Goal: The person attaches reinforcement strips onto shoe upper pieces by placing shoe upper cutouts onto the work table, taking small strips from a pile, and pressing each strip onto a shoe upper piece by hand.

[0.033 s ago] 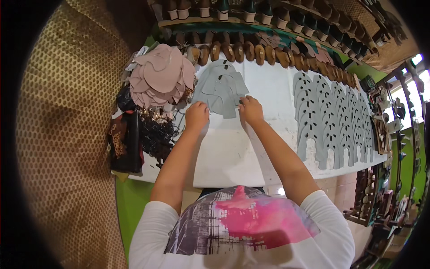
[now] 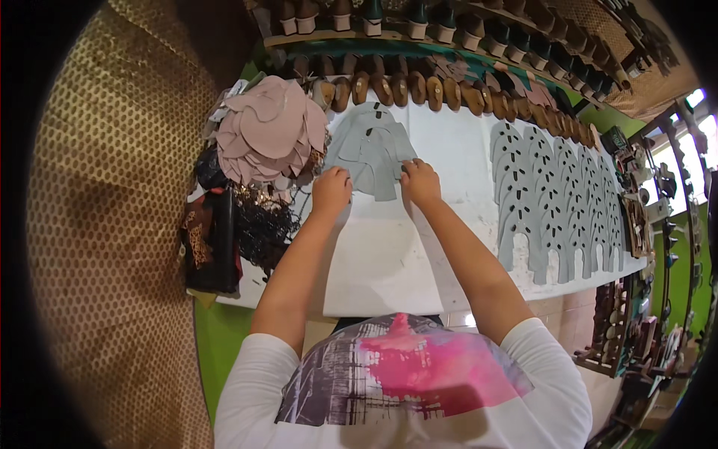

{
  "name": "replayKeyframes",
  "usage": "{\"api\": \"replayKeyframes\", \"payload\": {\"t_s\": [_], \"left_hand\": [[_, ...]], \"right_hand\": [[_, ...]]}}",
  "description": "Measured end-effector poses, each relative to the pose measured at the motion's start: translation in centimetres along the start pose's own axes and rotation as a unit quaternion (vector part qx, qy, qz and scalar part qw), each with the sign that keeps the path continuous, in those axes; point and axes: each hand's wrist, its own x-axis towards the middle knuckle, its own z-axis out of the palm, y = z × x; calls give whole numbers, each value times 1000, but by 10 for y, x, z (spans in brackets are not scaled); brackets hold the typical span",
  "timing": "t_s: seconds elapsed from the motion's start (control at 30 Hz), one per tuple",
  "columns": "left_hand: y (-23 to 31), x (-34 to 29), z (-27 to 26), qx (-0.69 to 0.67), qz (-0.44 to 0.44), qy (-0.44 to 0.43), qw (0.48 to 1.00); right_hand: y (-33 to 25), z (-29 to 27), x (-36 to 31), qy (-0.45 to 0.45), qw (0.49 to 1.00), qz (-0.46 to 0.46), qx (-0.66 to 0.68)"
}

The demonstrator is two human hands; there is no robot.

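A fanned stack of grey U-shaped shoe uppers (image 2: 370, 161) lies on the white table, with small dark marks near its top. My left hand (image 2: 331, 192) is at the stack's lower left edge, its fingers curled; whatever they may pinch is hidden. On the opposite side, my right hand (image 2: 420, 182) has thumb and fingers closed at the right edge of a grey upper. To the right, more grey uppers (image 2: 516, 202) lie overlapped in several columns, each with dark oval marks.
Pink cut pieces (image 2: 268, 127) are heaped at the left, above tangled black strips (image 2: 265, 224) and a black box (image 2: 218, 247). Brown shoe lasts (image 2: 434, 91) line the table's far edge. Shelves of lasts (image 2: 471, 34) rise behind; a patterned curtain (image 2: 112, 224) hangs at left.
My left hand has shifted very slightly to the right. The grey stack and the columns of uppers look nearly the same.
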Motion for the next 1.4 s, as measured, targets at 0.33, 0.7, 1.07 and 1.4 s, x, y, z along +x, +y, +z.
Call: {"api": "replayKeyframes", "payload": {"t_s": [0.33,0.7,1.07,1.4], "left_hand": [[-35,66,21,174,161,-75,969],[3,40,-46,16,232,93,968],[51,-149,-79,-79,225,-95,966],[63,-158,-8,-48,91,-126,987]], "right_hand": [[3,16,42,-22,985,-23,-169],[-22,-50,5,132,976,-167,-52],[-45,-85,-179,-91,982,-149,80],[-51,-33,-170,-106,991,-81,27]]}}
